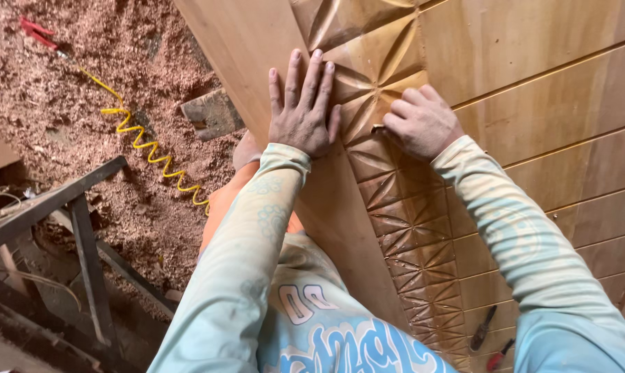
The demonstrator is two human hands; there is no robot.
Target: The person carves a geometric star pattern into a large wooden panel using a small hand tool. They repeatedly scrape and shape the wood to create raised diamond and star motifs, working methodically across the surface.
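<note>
Your left hand (pixel 303 110) lies flat and released on the wooden door panel (pixel 533 138), fingers spread and pointing up the board, palm pressing the smooth plank just beside the carved strip (pixel 395 200). Your right hand (pixel 421 123) is curled into a loose fist right on that carved strip, knuckles bent, fingertips tucked under against the wood; it may be pinching something small there, but you cannot tell what, since the fingers hide it. The two hands sit near each other, left on plain wood, right on carving. The carved strip runs diagonally down the panel, a chain of glossy brown squares cut with leaf-like facets, and it passes under your right hand and on toward your lap. To the right of it the panel shows plain horizontal boards parted by grooves. Down near your right elbow two small tools (pixel 488 338) lie on the panel, one dark, one with a red handle. Off to your left the floor is deep in reddish sawdust (pixel 84 103), with a coiled yellow hose (pixel 147 148) snaking across it to a red fitting (pixel 35 30) at the top corner. A small wooden block (pixel 212 114) rests in the sawdust by the panel's edge, and a dark wooden frame (pixel 64 228) stands lower left.
</note>
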